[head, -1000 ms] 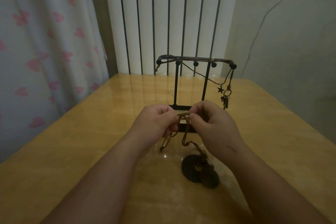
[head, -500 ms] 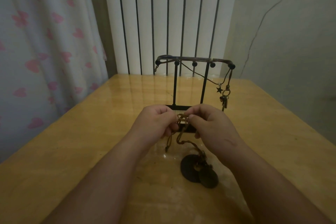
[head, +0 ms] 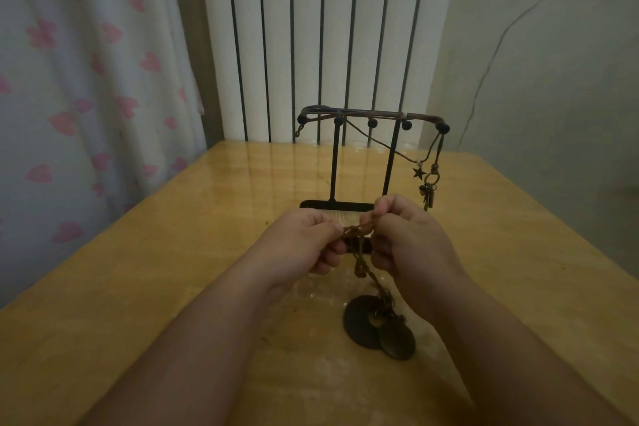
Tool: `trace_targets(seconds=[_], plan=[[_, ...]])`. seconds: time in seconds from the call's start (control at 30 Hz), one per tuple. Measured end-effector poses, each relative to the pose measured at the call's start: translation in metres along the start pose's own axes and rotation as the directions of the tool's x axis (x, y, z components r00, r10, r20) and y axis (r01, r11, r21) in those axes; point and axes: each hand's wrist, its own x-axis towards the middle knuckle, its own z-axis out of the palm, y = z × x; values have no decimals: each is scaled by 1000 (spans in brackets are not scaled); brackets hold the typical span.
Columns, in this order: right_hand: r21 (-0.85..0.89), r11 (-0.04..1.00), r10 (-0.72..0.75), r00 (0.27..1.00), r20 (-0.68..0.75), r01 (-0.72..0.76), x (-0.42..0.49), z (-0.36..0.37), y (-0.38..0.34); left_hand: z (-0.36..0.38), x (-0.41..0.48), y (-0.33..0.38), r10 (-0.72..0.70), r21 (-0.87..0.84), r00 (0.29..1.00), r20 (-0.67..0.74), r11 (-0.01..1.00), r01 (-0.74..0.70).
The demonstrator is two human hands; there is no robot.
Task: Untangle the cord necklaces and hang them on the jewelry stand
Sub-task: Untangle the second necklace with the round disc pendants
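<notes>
A black jewelry stand (head: 334,162) stands mid-table, its top bar carrying several ball-tipped pegs. One cord necklace hangs from its right end, with a star charm (head: 418,172) and a small cluster of pendants (head: 428,193). In front of the stand my left hand (head: 304,242) and my right hand (head: 403,242) both pinch a tangled brown cord necklace (head: 359,261). Its knot sits between my fingertips. The cord runs down to dark round disc pendants (head: 378,327) lying on the table.
The yellow wooden table (head: 173,270) is glossy. A white radiator (head: 328,28) stands behind the stand, a curtain with pink hearts (head: 86,79) hangs at the left and a plain wall with a thin cable (head: 494,55) is at the right.
My right hand has lifted a little, pulling the cord up from the knot. The loose cord end hanging below my left hand is no longer visible. The disc pendants stay on the table.
</notes>
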Motion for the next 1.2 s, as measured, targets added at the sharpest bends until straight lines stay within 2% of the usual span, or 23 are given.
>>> trace_targets(seconds=[0.07,0.17,0.23,0.27,0.37,0.43,0.53,0.63,0.7,0.8,0.9,1.0,1.07,1.13,1.2], plan=[[-38,999,20,1000,-8,-21,3,0,4,0,1,0,-3,0,1000,0,1000,3],[21,996,84,996,9,-84,10,1,5,0,1,0,-22,-41,1000,-15,999,21],[-42,985,171,984,48,-169,14,1,1,0,0,0,-44,-84,999,-18,996,43],[-88,982,177,981,82,-170,14,0,0,0,0,0,-57,-99,998,-34,994,53],[-72,997,18,978,208,-3,4,-6,3,1,4,-2,-106,-199,987,-124,977,79],[-117,993,-16,989,146,33,-2,-5,5,0,5,-2,-140,-327,981,-134,941,90],[-228,972,-54,998,-24,47,1,1,6,-1,5,-1,-157,-479,985,-66,871,106],[-275,959,-90,992,-84,64,2,2,9,2,6,-1,-168,-566,984,-50,817,111],[-239,970,-58,995,-82,36,2,3,8,3,8,0,-165,-650,985,-55,755,90],[-20,999,35,999,-19,-36,3,3,4,1,9,3,-110,-725,991,-73,689,23],[187,979,77,997,26,-81,4,1,1,-2,6,3,-51,-626,996,-76,780,-8],[251,963,94,995,35,-99,5,-4,2,-1,-1,5,-22,-340,995,-101,940,-14],[117,991,54,997,46,-59,4,-6,2,3,-4,6,21,-102,988,-152,994,-37],[-113,994,-5,999,37,10,1,-6,-1,7,-4,5,96,107,972,-214,991,-75],[-291,955,-62,998,1,59,0,-5,-3,8,-3,5,114,202,960,-254,977,-63]])
